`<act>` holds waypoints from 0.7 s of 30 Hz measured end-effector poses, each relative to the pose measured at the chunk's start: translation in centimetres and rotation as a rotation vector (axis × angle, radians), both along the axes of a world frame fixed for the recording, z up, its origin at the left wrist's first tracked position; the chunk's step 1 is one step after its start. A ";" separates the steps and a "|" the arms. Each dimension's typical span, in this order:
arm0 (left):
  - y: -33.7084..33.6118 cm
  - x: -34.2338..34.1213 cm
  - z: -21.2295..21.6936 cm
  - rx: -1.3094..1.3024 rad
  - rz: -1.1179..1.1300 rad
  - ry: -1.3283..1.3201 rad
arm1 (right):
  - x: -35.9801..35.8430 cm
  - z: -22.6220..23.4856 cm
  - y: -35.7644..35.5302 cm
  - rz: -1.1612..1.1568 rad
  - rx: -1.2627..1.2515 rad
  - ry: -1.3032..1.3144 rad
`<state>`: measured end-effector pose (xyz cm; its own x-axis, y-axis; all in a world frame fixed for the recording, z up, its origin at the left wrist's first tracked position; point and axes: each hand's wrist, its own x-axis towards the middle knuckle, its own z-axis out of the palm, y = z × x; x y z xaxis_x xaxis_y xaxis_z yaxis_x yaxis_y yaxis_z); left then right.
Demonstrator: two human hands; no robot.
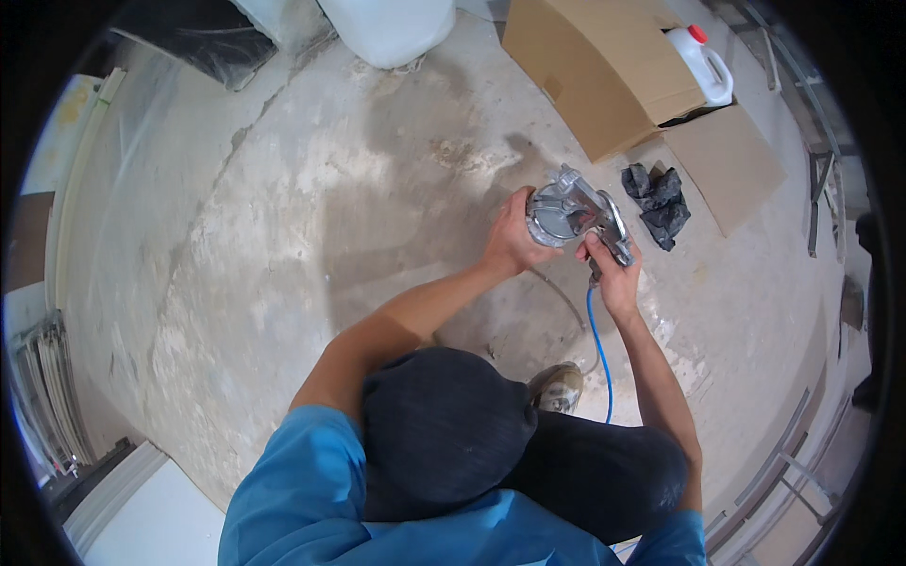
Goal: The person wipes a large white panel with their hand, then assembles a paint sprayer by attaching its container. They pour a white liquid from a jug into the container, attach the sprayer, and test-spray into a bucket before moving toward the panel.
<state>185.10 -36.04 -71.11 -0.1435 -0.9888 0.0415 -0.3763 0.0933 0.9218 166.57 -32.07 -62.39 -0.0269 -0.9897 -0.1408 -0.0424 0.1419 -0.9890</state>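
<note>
In front of my raised knees I hold a silver metal spray gun (604, 209) with a round metal cup (552, 217). My left hand (514, 238) is wrapped round the outer side of the cup. My right hand (615, 275) grips the gun's handle, its thumb toward the cup. From below the right hand a blue air hose (602, 354) runs down past my right leg. The gun is tilted, and its nozzle cannot be made out clearly.
Beyond my right hand lies crumpled black plastic (666, 215). A cardboard box (596, 80) with an open flap holds a white jug (703, 68) with a red cap. A white rounded object (394, 30) stands at the far side. Stacked strips (52, 396) are at the left edge.
</note>
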 end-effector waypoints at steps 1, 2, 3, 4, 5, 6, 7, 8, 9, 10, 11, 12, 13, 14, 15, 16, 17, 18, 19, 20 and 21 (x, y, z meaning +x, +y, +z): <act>0.2 0.1 -0.3 0.043 -0.009 -0.005 | 0.0 -0.3 0.2 0.000 0.035 0.026; 0.4 0.1 -0.6 0.010 -0.006 0.022 | -0.1 -0.5 0.5 0.006 0.055 0.041; 0.5 0.2 -0.9 0.015 -0.017 0.040 | -0.1 -0.7 0.8 -0.008 0.089 0.070; 0.7 0.2 -1.1 0.008 -0.014 0.061 | -0.1 -0.9 1.1 -0.033 0.154 0.121; 0.9 0.3 -1.2 0.034 -0.030 0.075 | -0.2 -1.1 1.5 -0.004 0.117 0.100; 0.9 0.5 -1.3 0.039 -0.031 0.091 | -0.3 -1.2 1.6 0.015 0.101 0.102; 1.0 0.8 -1.4 0.040 -0.031 0.107 | -0.3 -1.3 1.8 0.036 0.085 0.110; 0.9 1.4 -1.4 0.020 -0.058 0.114 | -0.5 -1.5 1.9 0.049 0.090 0.114; 0.9 2.0 -1.3 0.001 -0.086 0.121 | -0.5 -1.5 2.0 0.062 0.098 0.123; 0.7 2.9 -1.1 0.019 -0.126 0.113 | -0.6 -1.7 2.0 0.073 0.104 0.142; 0.5 3.8 -0.7 -0.046 -0.120 0.091 | -0.7 -1.7 2.0 0.077 0.122 0.129; 0.2 4.8 -0.3 -0.074 -0.123 0.052 | -0.8 -1.8 1.9 0.081 0.136 0.123; -0.3 5.6 0.2 -0.037 -0.129 -0.020 | -0.9 -1.9 1.8 0.087 0.151 0.125; -0.7 6.3 0.9 -0.081 -0.150 0.068 | -0.9 -1.9 1.7 0.096 0.181 0.126; -1.3 6.9 1.6 -0.065 -0.170 0.125 | -1.0 -1.9 1.6 0.108 0.208 0.137; -1.9 7.1 2.3 -0.027 -0.170 0.167 | -1.1 -1.9 1.4 0.120 0.235 0.156; -2.6 7.1 3.0 0.004 -0.217 0.214 | -1.3 -2.0 1.3 0.134 0.228 0.168; -3.5 6.9 3.6 0.058 -0.245 0.244 | -1.4 -2.1 1.2 0.147 0.223 0.187; -4.2 6.7 4.1 0.061 -0.287 0.300 | -1.6 -2.2 1.2 0.160 0.219 0.207; -5.1 6.6 4.4 0.050 -0.329 0.238 | -1.8 -2.4 1.2 0.168 0.204 0.249; -6.0 6.4 4.6 -0.008 -0.386 0.200 | -2.0 -2.7 1.4 0.176 0.194 0.291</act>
<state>191.54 -42.05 -66.47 -0.4910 -0.8637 0.1137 -0.1260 0.1996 0.9717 164.56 -30.66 -65.07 0.0742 -0.9385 -0.3373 -0.3573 0.2908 -0.8876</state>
